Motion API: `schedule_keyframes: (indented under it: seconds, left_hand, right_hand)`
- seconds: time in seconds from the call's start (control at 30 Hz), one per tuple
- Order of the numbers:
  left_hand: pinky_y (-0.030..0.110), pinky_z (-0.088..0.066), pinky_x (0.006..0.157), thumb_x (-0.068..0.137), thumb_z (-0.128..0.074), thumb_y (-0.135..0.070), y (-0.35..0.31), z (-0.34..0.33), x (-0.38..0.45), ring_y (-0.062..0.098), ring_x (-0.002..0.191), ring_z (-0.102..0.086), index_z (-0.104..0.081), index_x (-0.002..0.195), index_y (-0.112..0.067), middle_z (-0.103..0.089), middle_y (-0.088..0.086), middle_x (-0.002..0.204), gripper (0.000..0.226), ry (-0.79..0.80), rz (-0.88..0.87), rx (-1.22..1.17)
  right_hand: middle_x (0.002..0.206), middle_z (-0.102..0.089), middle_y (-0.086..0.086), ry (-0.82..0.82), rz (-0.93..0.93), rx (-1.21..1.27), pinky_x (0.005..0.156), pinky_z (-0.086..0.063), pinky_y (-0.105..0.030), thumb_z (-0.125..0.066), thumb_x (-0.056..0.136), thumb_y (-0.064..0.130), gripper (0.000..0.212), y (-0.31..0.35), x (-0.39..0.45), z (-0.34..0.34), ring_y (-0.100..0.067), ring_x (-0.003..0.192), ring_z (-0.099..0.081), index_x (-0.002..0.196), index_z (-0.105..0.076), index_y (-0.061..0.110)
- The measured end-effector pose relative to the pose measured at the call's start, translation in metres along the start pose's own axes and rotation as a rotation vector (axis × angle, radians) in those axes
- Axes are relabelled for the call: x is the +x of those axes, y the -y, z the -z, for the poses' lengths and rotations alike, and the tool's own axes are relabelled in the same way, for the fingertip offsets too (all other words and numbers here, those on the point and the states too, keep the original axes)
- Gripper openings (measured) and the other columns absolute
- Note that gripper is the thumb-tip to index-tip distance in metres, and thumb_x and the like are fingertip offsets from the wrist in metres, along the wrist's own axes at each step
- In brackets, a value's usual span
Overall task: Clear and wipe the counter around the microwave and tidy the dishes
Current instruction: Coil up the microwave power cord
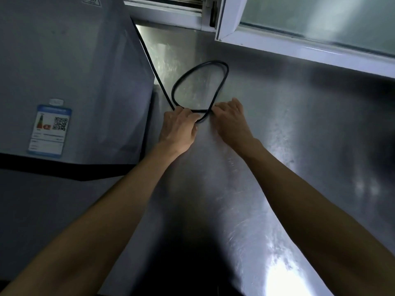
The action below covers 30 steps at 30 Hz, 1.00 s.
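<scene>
A grey microwave (70, 77) fills the left side, standing on a stainless steel counter (277, 146). Its black power cord (224, 71) runs down the microwave's right edge and forms a loop lying on the counter. My left hand (178, 130) grips the cord where the loop crosses, near the microwave's front corner. My right hand (232, 119) pinches the same cord just to the right of the crossing. Both forearms reach in from the bottom of the frame.
A white-framed window sash (299, 37) with frosted glass swings open over the counter's back right. The window sill (171, 11) runs along the back. A blue label (50, 130) with a QR code is stuck on the microwave's top.
</scene>
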<state>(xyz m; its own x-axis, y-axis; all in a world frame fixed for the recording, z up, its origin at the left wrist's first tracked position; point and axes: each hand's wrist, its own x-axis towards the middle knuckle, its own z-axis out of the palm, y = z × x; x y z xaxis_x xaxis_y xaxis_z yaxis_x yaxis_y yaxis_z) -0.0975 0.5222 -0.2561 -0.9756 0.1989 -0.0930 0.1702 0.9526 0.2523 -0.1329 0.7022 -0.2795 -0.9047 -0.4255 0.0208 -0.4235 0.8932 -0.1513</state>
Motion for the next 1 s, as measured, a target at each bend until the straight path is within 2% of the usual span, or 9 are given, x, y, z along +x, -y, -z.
schedule_keyframes:
  seconds: [0.1,0.17,0.33,0.43,0.57,0.73,0.8,0.87,1.0]
  left_hand:
    - [0.046,-0.046,0.087,0.092,-0.063,-0.025,0.002,0.001,-0.002,0.026,0.104,-0.057,-0.068,0.113,-0.022,-0.067,0.002,0.107,0.021,0.008,0.027,0.017]
    - [0.046,-0.046,0.086,0.094,-0.061,-0.026,0.004,0.001,-0.005,0.025,0.102,-0.055,-0.069,0.108,-0.023,-0.066,0.002,0.104,0.017,0.016,0.039,0.029]
    - [0.042,-0.044,0.088,0.097,-0.058,-0.027,-0.002,0.007,-0.020,0.023,0.105,-0.053,-0.068,0.108,-0.022,-0.065,0.002,0.106,0.016,0.016,0.039,-0.004]
    - [0.044,-0.043,0.089,0.096,-0.059,-0.023,-0.011,0.017,-0.032,0.025,0.105,-0.053,-0.069,0.106,-0.019,-0.064,0.003,0.105,0.015,-0.020,0.032,-0.055]
    - [0.045,-0.044,0.085,0.094,-0.060,-0.017,-0.023,0.029,-0.054,0.026,0.100,-0.052,-0.068,0.102,-0.017,-0.065,0.003,0.103,0.011,-0.096,0.016,-0.114]
    - [0.043,-0.045,0.080,0.094,-0.057,-0.014,-0.039,0.045,-0.088,0.026,0.096,-0.052,-0.068,0.099,-0.018,-0.064,0.002,0.099,0.013,-0.218,-0.018,-0.192]
    - [0.044,-0.046,0.080,0.092,-0.054,-0.015,-0.042,0.052,-0.100,0.026,0.098,-0.052,-0.068,0.102,-0.016,-0.064,0.003,0.100,0.017,-0.242,-0.052,-0.237]
    - [0.046,-0.047,0.085,0.090,-0.053,-0.016,-0.045,0.058,-0.111,0.025,0.105,-0.052,-0.067,0.109,-0.015,-0.064,0.004,0.107,0.024,-0.227,-0.073,-0.246]
    - [0.051,-0.045,0.097,0.090,-0.059,-0.018,-0.048,0.066,-0.136,0.027,0.128,-0.045,-0.057,0.133,-0.013,-0.056,0.008,0.132,0.043,-0.202,-0.090,-0.199]
  right_hand:
    - [0.082,-0.064,-0.005,-0.033,-0.002,0.039,0.098,-0.031,-0.037,-0.067,0.084,0.007,0.010,0.005,0.000,-0.003,-0.027,0.080,-0.058,0.090,-0.070,0.014]
    - [0.080,-0.063,-0.003,-0.019,-0.009,0.056,0.092,-0.033,-0.036,-0.067,0.083,0.008,0.013,0.008,-0.003,-0.004,-0.026,0.080,-0.057,0.092,-0.071,0.016]
    - [0.082,-0.065,-0.004,0.065,-0.042,0.088,0.091,-0.027,-0.036,-0.062,0.085,0.007,0.024,0.020,-0.021,0.005,-0.028,0.085,-0.059,0.097,-0.076,0.021]
    - [0.086,-0.065,-0.004,0.092,-0.098,0.084,0.093,-0.026,-0.037,-0.062,0.084,0.003,0.027,0.024,-0.044,0.018,-0.027,0.088,-0.058,0.098,-0.076,0.022]
    - [0.081,-0.064,-0.006,-0.006,-0.195,0.143,0.087,-0.026,-0.036,-0.070,0.077,-0.001,0.024,0.026,-0.085,0.036,-0.031,0.081,-0.060,0.091,-0.075,0.017]
    - [0.083,-0.067,-0.008,-0.125,-0.291,0.285,0.084,-0.031,-0.036,-0.067,0.085,0.002,0.015,0.033,-0.145,0.064,-0.033,0.080,-0.060,0.095,-0.074,0.011]
    - [0.083,-0.069,-0.009,-0.135,-0.348,0.346,0.086,-0.043,-0.043,-0.069,0.084,0.002,0.015,0.039,-0.166,0.073,-0.034,0.080,-0.062,0.094,-0.075,0.011]
    - [0.085,-0.070,-0.008,-0.154,-0.386,0.403,0.082,-0.051,-0.049,-0.070,0.083,0.002,0.015,0.048,-0.182,0.080,-0.032,0.080,-0.064,0.094,-0.075,0.011]
    - [0.090,-0.072,-0.010,-0.213,-0.429,0.498,0.081,-0.053,-0.048,-0.067,0.085,0.002,0.016,0.071,-0.203,0.099,-0.029,0.084,-0.066,0.097,-0.076,0.009]
